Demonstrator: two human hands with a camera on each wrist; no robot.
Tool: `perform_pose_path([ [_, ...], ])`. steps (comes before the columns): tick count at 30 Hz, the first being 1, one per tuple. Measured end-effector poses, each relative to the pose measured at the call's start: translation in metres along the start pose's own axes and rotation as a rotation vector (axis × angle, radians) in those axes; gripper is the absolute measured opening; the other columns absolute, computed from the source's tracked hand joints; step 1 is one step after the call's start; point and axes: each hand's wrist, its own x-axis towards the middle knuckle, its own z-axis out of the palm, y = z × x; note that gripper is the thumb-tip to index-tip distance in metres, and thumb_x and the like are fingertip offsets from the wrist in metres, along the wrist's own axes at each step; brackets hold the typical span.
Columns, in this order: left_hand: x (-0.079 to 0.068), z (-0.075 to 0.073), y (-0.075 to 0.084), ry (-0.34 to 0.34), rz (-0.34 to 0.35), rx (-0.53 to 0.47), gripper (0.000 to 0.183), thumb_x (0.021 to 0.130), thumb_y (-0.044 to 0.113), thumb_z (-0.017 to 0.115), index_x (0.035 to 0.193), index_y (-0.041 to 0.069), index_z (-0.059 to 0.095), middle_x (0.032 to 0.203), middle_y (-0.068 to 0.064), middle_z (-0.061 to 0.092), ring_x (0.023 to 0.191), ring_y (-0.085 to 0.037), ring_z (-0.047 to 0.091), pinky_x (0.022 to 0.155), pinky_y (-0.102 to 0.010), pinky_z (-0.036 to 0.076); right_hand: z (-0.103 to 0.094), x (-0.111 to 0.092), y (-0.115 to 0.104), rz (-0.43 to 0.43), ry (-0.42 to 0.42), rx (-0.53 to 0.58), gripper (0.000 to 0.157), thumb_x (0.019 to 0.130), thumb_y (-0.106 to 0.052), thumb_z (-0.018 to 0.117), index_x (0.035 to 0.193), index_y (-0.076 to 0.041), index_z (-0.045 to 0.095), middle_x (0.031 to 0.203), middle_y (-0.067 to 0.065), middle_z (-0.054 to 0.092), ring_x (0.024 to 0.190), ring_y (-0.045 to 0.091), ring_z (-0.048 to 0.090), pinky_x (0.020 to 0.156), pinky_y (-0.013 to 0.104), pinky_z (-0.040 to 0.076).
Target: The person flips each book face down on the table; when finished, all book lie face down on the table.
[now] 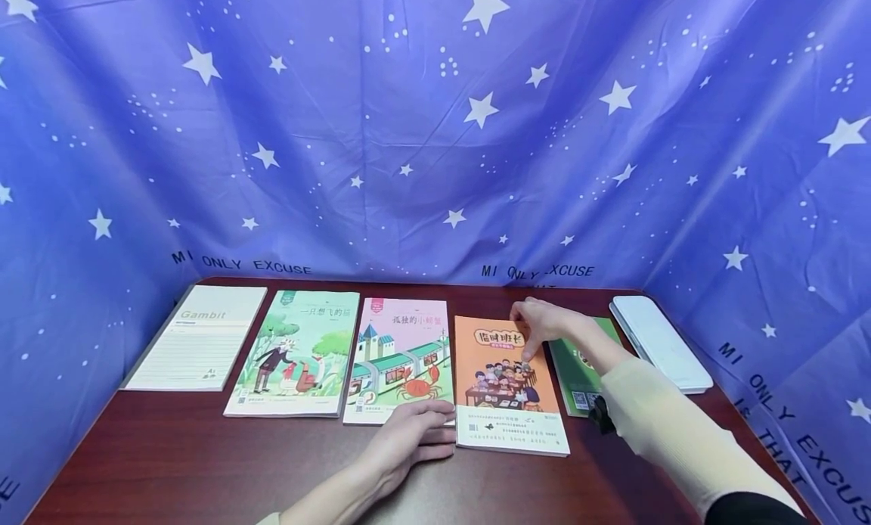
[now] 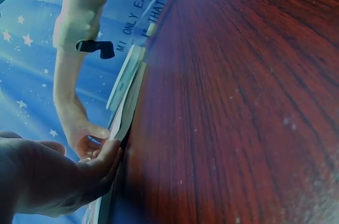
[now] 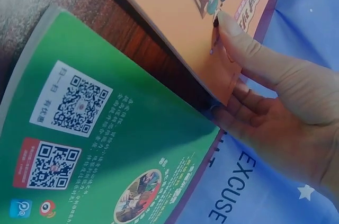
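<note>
An orange book (image 1: 479, 362) with a white lower band and a classroom drawing lies toward the right of the row. My right hand (image 1: 544, 324) pinches its upper right corner; in the right wrist view, the thumb (image 3: 246, 49) presses on the cover and the other fingers are at the edge and under it. My left hand (image 1: 404, 445) rests at the lower left edge of the orange book, fingers extended. The pink book (image 1: 391, 321) with a crab and train lies just left of it. A green book (image 3: 127, 107) lies to the right, partly behind my right forearm.
Farther left lie a light green book (image 1: 292, 343) and a white "Gambit" pad (image 1: 197, 343). A white case (image 1: 663, 343) sits at the far right. Blue star-patterned cloth (image 1: 408, 132) hangs around the dark red wooden table (image 1: 204, 464).
</note>
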Motion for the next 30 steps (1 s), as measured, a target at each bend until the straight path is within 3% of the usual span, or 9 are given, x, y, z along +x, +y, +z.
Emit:
perform_pose_path([
  [6, 0.002, -0.001, 0.000, -0.005, 0.000, -0.036, 0.040, 0.100, 0.009, 0.054, 0.133, -0.013, 0.053, 0.129, -0.022, 0.062, 0.096, -0.019, 0.069, 0.093, -0.043, 0.063, -0.002, 0.000, -0.002, 0.007, -0.025, 0.043, 0.075, 0.061, -0.028, 0.100, 0.115, -0.007, 0.052, 0.094, 0.006, 0.056, 0.086, 0.018, 0.049, 0.078, 0.033, 0.044],
  [11, 0.005, -0.002, 0.001, -0.010, 0.003, -0.074, 0.045, 0.099, 0.007, 0.055, 0.137, -0.016, 0.048, 0.129, -0.028, 0.064, 0.094, -0.019, 0.072, 0.095, -0.041, 0.063, 0.000, 0.000, 0.001, 0.019, -0.042, 0.055, 0.084, 0.063, -0.028, 0.099, 0.129, -0.004, 0.052, 0.108, 0.008, 0.063, 0.098, 0.021, 0.056, 0.088, 0.038, 0.051],
  [15, 0.008, -0.002, 0.002, -0.013, 0.007, -0.090, 0.047, 0.098, 0.005, 0.054, 0.138, -0.019, 0.047, 0.130, -0.033, 0.063, 0.094, -0.019, 0.073, 0.096, -0.040, 0.062, 0.000, 0.001, 0.002, 0.014, -0.050, 0.033, 0.067, 0.065, -0.027, 0.098, 0.114, -0.003, 0.059, 0.095, 0.006, 0.061, 0.087, 0.019, 0.055, 0.079, 0.034, 0.048],
  [19, 0.008, 0.001, 0.002, -0.003, 0.001, -0.085, 0.045, 0.097, 0.004, 0.054, 0.136, -0.017, 0.051, 0.120, -0.025, 0.068, 0.092, -0.017, 0.071, 0.095, -0.037, 0.063, 0.000, 0.002, 0.002, 0.013, -0.057, 0.049, 0.054, 0.065, -0.025, 0.098, 0.095, -0.008, 0.057, 0.081, 0.001, 0.054, 0.074, 0.014, 0.048, 0.070, 0.028, 0.041],
  [25, 0.008, 0.007, 0.001, -0.008, 0.016, -0.092, 0.037, 0.098, 0.006, 0.057, 0.130, -0.012, 0.054, 0.110, -0.016, 0.069, 0.089, -0.016, 0.071, 0.090, -0.038, 0.064, -0.001, 0.002, 0.001, 0.012, -0.051, 0.051, 0.055, 0.064, -0.026, 0.098, 0.092, -0.009, 0.054, 0.081, 0.001, 0.053, 0.074, 0.015, 0.047, 0.069, 0.028, 0.040],
  [30, 0.008, 0.012, 0.001, -0.043, 0.033, -0.110, 0.032, 0.096, 0.002, 0.058, 0.125, -0.012, 0.058, 0.117, -0.016, 0.062, 0.088, -0.016, 0.066, 0.092, -0.038, 0.064, -0.002, 0.000, 0.001, 0.016, -0.060, 0.061, 0.058, 0.066, -0.025, 0.098, 0.098, -0.009, 0.053, 0.083, 0.001, 0.053, 0.075, 0.015, 0.047, 0.070, 0.028, 0.041],
])
